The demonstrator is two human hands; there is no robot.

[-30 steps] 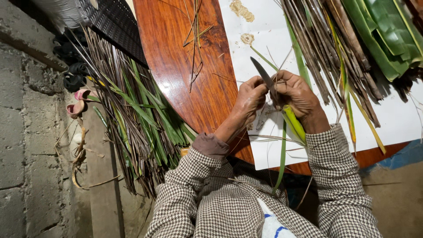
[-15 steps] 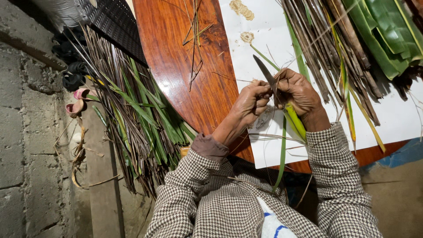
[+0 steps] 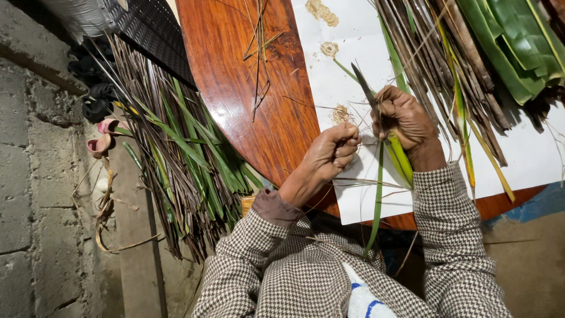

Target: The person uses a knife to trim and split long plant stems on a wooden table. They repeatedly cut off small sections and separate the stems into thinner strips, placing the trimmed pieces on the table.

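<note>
A knife is gripped in the right hand, blade pointing away over the white sheet at the near edge of the counter; a green leaf strip is clamped in the same fist and hangs over that edge; the left hand is closed on a thin fibre beside it; the step in hand is judged to be stripping the leaf; steady tension and a shallow blade angle would be called for; cut leaves are piled on the floor to the left.
</note>
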